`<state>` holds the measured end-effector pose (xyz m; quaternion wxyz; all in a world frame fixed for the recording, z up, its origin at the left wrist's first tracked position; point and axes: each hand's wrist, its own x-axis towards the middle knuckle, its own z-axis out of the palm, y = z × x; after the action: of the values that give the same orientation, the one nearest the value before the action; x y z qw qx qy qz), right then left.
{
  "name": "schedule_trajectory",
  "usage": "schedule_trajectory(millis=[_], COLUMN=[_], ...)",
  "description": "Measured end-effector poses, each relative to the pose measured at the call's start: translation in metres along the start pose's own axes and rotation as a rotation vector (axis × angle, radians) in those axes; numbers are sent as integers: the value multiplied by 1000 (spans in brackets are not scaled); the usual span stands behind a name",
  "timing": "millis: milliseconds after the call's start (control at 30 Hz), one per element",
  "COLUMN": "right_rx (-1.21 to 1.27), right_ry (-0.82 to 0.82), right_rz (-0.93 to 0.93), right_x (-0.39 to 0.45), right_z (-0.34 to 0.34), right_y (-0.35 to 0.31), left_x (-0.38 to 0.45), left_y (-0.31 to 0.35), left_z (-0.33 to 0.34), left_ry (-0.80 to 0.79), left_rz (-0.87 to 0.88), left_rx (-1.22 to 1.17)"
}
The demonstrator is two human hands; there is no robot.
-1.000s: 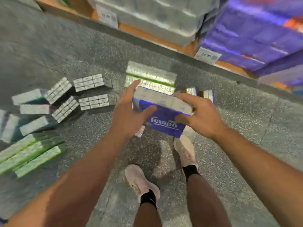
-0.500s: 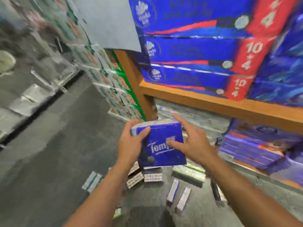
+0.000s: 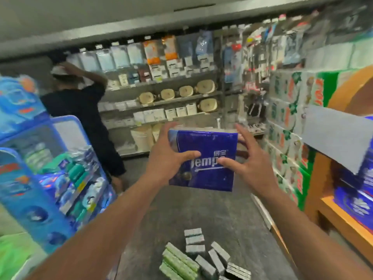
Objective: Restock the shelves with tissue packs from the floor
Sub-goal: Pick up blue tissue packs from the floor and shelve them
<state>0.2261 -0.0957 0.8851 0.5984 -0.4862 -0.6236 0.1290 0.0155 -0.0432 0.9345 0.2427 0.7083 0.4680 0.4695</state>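
Observation:
I hold a blue Tempo tissue pack [image 3: 207, 142] upright at chest height in the middle of the aisle. My left hand [image 3: 167, 160] grips its left edge, thumb lying across the front. My right hand [image 3: 252, 164] pinches the right edge, thumb on the front and spread fingers behind. Several small green and grey tissue packs [image 3: 193, 257] lie on the floor below my arms. A wooden shelf [image 3: 347, 221] with blue packs stands at the right.
A person in dark clothes [image 3: 84, 110] stands ahead on the left, facing the back shelves [image 3: 171, 98]. A blue display stand [image 3: 40, 178] crowds the left side. Stacked green-and-white packs [image 3: 286, 118] line the right. A grey sheet [image 3: 335, 136] juts out from the right shelf.
I have lifted the blue pack from the floor to chest height. My view has swung up from the floor and the right shelf to look down the aisle.

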Motion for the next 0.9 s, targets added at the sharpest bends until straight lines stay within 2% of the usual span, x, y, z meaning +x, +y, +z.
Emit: schedule_trajectory(millis=[167, 267, 367, 533, 600, 767, 900], right_rx=[118, 209, 299, 480, 535, 671, 766], right_ry=[-263, -467, -582, -646, -637, -689, -715], right_rz=[-121, -198, -269, -364, -363, -494, -555], right_x=[10, -8, -37, -112, -139, -237, -291], right_z=[134, 218, 299, 428, 463, 562, 615], right_y=[-64, -117, -182, -315, -357, -499, -582], left_x=[-55, -104, -161, -271, -302, -419, -479], left_y=[-29, -45, -49, -47, -44, -38, -33], left_z=[-136, -223, -309, -457, -498, -633, -710], left_ry=[393, 584, 754, 972, 1009, 1220, 1329], left_rz=[-74, -154, -205, -278, -299, -329, -364], left_rx=[219, 330, 420, 565, 628, 860, 942])
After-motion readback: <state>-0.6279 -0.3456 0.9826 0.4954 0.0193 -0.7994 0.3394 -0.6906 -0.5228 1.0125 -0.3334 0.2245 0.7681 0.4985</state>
